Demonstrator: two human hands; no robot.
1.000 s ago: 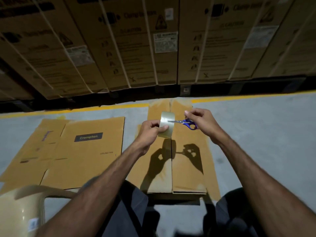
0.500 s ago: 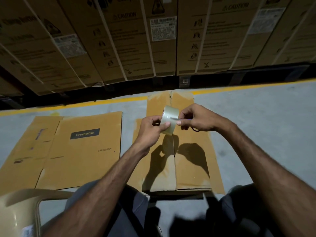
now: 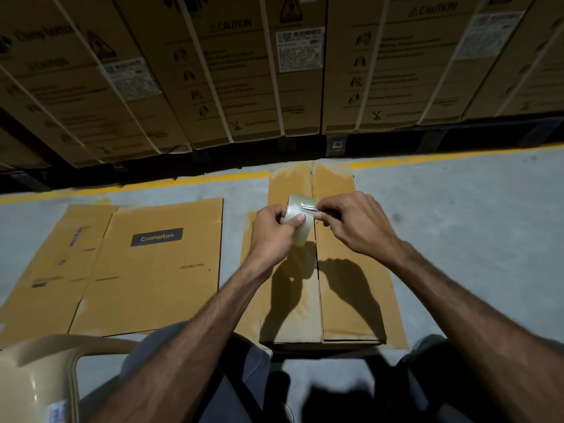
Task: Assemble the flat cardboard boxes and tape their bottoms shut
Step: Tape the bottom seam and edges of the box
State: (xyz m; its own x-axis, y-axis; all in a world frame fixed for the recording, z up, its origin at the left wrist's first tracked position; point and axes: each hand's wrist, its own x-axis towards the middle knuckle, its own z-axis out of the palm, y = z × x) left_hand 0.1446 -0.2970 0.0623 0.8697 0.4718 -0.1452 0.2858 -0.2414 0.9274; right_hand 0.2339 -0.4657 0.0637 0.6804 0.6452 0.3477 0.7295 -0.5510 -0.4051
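Since the frame a second ago: blue scissor handles gone from sight, hidden now inside the right hand [image 3: 355,222]; only a thin metal blade tip [image 3: 308,209] showing, laid against the face of the tape roll [image 3: 300,216]. Right hand drawn in closer to the roll, fingers curled round the hidden scissors. Left hand [image 3: 273,236] unchanged in its hold, thumb over the roll's outer face, fingers behind it, roll upright above the box. View tipped slightly downward, more of the lap and chair showing.

Counted: one tape roll, clear. One assembled box [image 3: 335,294] on the floor directly ahead, bottom flaps folded shut and meeting along a centre seam, near end close to the knees, far end reaching the yellow floor line [image 3: 213,178]. One flat cardboard box [image 3: 152,270], printed "Crompton" and "CEILING FAN", lying on the floor left of the assembled one, apart from it. One pale plastic chair [image 3: 33,380] at the lower left corner. Two hands, both closed round something. A row of strapped cartons [image 3: 244,71] along the far edge of the floor, at least four.
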